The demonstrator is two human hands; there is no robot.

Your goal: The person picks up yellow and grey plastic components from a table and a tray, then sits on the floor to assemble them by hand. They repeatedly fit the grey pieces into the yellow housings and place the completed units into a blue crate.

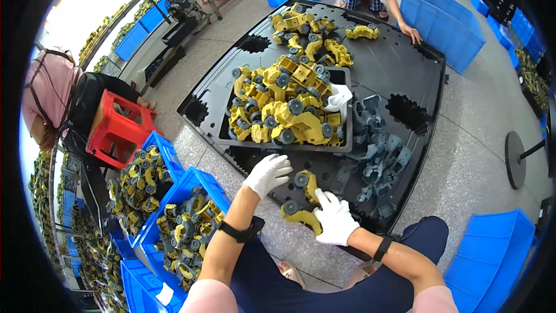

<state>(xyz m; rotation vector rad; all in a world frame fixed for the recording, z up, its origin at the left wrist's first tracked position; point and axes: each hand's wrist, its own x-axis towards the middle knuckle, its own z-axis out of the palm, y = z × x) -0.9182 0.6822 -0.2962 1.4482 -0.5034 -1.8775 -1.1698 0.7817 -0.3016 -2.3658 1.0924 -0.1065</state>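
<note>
The right hand (336,219), in a white glove, bends its fingers against a curved yellow toy vehicle (304,216) with round dark wheels (292,207), at the near edge of the ribbed black table (388,64); how firmly it grips, I cannot tell. The gloved left hand (269,175) hangs nearby, empty, fingers loosely extended. Beyond, angular grey parts (399,159) lie beside a rectangular tray (324,148) heaped with chunky yellow vehicles (301,124).

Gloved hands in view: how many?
2: the left hand, in front of the heaped tray; the right hand, touching yellow wheeled parts. The person at far left may have hands hidden.
</note>
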